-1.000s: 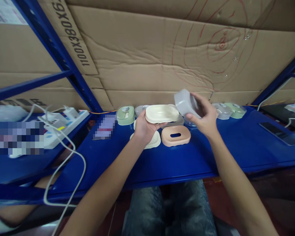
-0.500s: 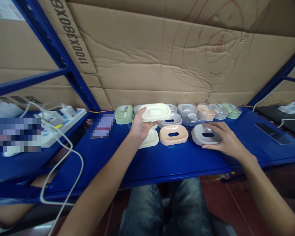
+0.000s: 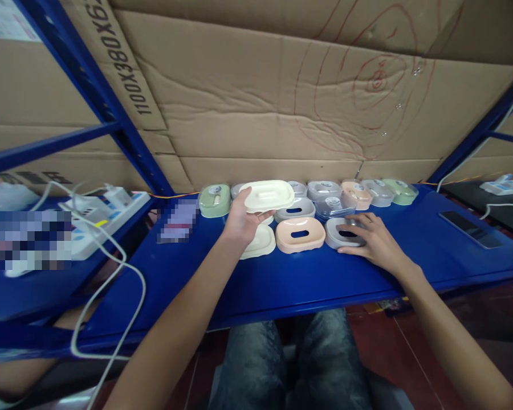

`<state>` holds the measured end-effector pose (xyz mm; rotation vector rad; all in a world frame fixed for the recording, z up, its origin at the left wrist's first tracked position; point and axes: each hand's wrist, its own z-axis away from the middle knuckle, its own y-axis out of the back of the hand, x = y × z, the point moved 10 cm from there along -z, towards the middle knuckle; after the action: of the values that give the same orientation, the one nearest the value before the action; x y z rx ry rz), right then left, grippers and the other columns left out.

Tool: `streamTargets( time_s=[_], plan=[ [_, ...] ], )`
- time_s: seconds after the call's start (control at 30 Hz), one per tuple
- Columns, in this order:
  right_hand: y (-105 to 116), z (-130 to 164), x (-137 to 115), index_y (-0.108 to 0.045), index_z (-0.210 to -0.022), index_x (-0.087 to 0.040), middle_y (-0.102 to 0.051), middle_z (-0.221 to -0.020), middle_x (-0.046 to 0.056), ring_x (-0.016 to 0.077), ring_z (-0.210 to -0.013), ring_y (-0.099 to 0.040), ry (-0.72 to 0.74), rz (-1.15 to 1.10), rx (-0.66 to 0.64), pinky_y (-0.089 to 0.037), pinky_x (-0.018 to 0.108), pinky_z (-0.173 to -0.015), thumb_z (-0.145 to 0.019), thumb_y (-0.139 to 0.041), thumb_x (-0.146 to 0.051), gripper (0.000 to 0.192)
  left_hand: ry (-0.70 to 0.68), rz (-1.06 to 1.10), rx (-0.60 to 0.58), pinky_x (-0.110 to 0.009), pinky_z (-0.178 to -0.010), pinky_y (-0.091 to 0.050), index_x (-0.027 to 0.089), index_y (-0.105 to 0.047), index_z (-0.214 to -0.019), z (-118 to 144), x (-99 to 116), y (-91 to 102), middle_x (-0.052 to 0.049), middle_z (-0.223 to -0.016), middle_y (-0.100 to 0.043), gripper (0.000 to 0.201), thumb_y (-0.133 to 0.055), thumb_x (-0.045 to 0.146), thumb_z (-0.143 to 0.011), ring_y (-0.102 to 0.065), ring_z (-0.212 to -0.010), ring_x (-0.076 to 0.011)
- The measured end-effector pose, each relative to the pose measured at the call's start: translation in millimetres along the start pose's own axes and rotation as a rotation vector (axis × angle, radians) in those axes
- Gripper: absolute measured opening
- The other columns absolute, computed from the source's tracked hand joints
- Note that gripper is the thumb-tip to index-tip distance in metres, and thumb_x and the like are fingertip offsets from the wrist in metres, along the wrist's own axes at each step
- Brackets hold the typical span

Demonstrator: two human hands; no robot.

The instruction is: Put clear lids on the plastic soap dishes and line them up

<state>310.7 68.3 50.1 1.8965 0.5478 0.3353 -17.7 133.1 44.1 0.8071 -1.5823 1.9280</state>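
My left hand [image 3: 241, 225] grips a cream oval soap dish part [image 3: 270, 195] by its left end and holds it above the table. Under it, partly hidden, lies another cream part [image 3: 260, 242]. On the right, thumb and fingers of my right hand [image 3: 376, 239] clasp the right side of a grey soap dish tray [image 3: 334, 234] with an oval slot. Between the hands sits a peach slotted tray [image 3: 300, 234]. Behind it are another grey slotted tray [image 3: 291, 211] and a clear lid [image 3: 330, 208].
Along the cardboard wall stand several lidded soap dishes, among them a green one [image 3: 215, 200] at the left and a peach one [image 3: 356, 195]. A phone [image 3: 470, 229] lies at the right of the blue table [image 3: 256, 285]. A power strip [image 3: 111, 222] with white cables is at the left.
My right hand has moved the grey tray a little left, closer to the peach one. The left hand still holds the cream part at about the same place.
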Motion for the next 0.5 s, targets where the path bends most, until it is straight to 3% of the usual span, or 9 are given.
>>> streamTargets(
  time_s=[0.2,0.5],
  plan=[
    [-4,-1,3,-0.079,-0.138,-0.029,-0.066,-0.156,0.014,0.0410,-0.140,-0.058,0.024,-0.014,0.005,-0.048,0.059,-0.115,-0.096,-0.076,-0.070,0.058,-0.017,-0.022,0.026,-0.058,-0.112,-0.062,0.021,-0.073,-0.110,5,7,-2.7,-0.014,-0.128,-0.082,0.015,-0.070,0.031,-0.099,-0.072,-0.134,-0.0371],
    [-3,1,-1,-0.078,-0.137,-0.028,-0.067,-0.157,0.014,0.0417,-0.145,-0.056,0.025,-0.003,0.036,-0.046,0.060,-0.119,-0.099,-0.075,-0.065,0.054,-0.132,-0.040,0.034,-0.047,-0.107,-0.065,0.022,-0.073,-0.113,-1,24,4.3,-0.012,-0.125,-0.083,0.019,-0.070,0.036,-0.101,-0.076,-0.126,-0.0310]
  ],
)
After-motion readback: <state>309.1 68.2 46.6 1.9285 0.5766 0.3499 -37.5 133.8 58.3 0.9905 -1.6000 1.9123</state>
